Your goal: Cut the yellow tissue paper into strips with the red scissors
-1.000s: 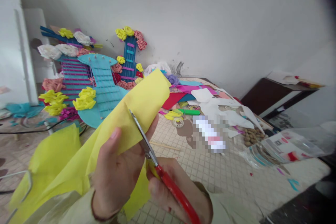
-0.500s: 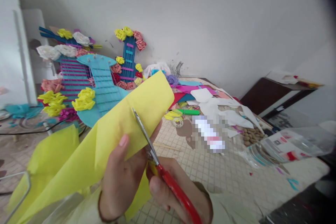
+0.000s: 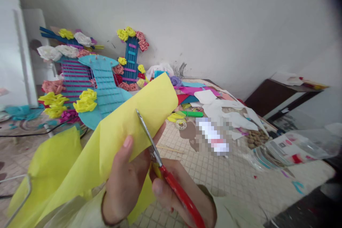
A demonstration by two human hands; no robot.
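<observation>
The left grip (image 3: 128, 178) holds the yellow sheet (image 3: 152, 96), just nudged rightward. Beside it, the right grip (image 3: 188, 180) clasps red-handled scissors (image 3: 178, 188), blade over the sheet, which seems steadied for them.

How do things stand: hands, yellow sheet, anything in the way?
Left hand holding yellow sheet. Right hand on red-handled scissors. Blade across sheet's face. White scraps beyond, apart from both hands.

scissors (image 3: 167, 175) partly over the sheet (image 3: 114, 135) (flowers (image 3: 85, 100) behind, left); scraps (image 3: 227, 114) behind, right
</observation>
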